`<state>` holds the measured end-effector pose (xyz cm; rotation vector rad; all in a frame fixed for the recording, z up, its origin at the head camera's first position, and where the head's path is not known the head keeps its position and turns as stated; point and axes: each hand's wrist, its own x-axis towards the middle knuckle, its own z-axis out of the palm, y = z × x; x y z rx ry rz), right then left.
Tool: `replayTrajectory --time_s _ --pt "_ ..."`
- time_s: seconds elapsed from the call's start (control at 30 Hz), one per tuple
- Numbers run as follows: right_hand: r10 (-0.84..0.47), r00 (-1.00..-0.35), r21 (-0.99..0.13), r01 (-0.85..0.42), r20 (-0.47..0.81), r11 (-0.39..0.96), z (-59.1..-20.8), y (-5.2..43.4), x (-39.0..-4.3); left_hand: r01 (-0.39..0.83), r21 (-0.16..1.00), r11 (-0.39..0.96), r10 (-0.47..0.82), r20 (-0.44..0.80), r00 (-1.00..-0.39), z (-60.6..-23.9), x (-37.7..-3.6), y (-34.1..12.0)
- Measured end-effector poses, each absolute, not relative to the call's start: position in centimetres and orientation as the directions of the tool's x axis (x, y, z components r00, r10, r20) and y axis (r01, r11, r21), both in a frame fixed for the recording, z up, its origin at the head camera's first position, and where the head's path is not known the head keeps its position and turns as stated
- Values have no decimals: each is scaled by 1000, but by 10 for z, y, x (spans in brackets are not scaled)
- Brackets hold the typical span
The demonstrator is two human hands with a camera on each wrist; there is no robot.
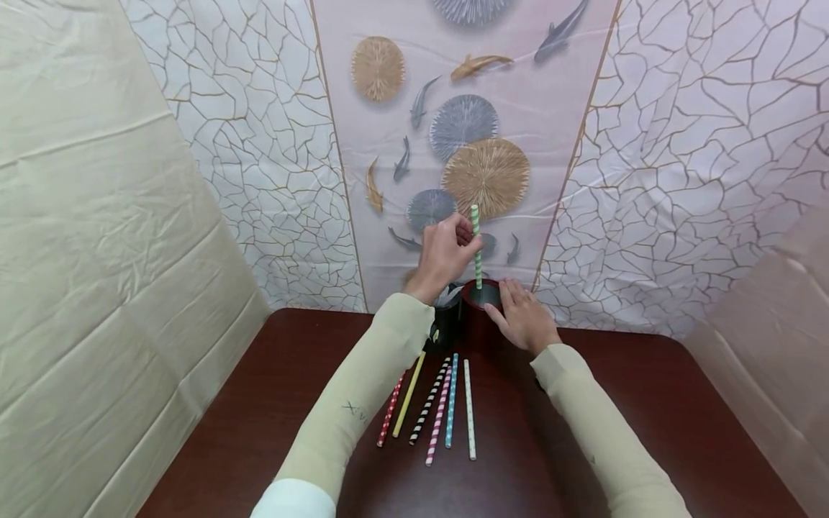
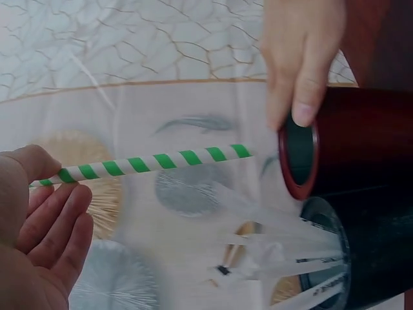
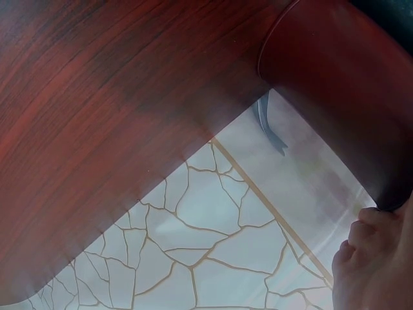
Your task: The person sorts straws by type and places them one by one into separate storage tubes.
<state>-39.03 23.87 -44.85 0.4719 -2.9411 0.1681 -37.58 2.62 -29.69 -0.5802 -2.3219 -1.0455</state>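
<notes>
Six striped straws (image 1: 432, 406) lie side by side in the lower centre, on my dark red-brown table (image 1: 259, 417). Above them stand two cups: one black cup (image 1: 444, 327) stuffed with wrapped straws, and one red cup (image 1: 482, 296) whose rim my right hand (image 1: 523, 316) grasps. One green-striped straw (image 1: 477, 246), pinched in my left hand (image 1: 444, 253), points down into the red cup. Behind, top centre: a backdrop (image 1: 466, 129) of fish and fans between crackle-patterned sheets.

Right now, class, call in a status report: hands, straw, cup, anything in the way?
Left hand pinches green striped straw, upright over red cup. Right hand steadies cup. Straw not yet inside. Black cup close beside; path clear.
</notes>
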Motion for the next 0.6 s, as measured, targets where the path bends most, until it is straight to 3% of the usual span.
replayTrajectory --time_s 0.6 --pt "-310 -932 -97 -332 189 938 -450 240 -389 536 542 648 214 546 -810 -333 -393 29"
